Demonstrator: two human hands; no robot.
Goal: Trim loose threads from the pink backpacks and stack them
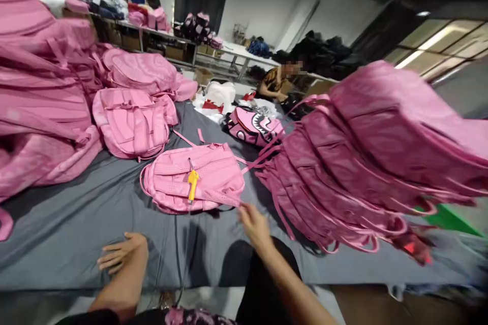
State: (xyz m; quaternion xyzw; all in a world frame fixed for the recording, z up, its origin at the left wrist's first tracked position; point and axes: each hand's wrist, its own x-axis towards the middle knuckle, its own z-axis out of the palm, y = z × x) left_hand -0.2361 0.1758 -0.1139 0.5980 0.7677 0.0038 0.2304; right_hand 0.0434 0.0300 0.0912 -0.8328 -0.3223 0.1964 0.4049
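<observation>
A pink backpack (194, 177) lies flat on the grey table cloth (76, 223) in front of me. A yellow-handled tool (192, 184) rests on top of it. My left hand (122, 254) lies flat on the cloth near the table's front edge, fingers spread and empty. My right hand (253, 223) reaches toward the backpack's near right corner; its fingers are blurred by motion and I cannot see whether they grip anything.
A tall leaning stack of pink backpacks (366, 162) fills the right. More pink backpacks (46, 91) pile up on the left. A shark-print backpack (253, 127) lies further back. A seated person (276, 84) works behind it; another person stands at far tables.
</observation>
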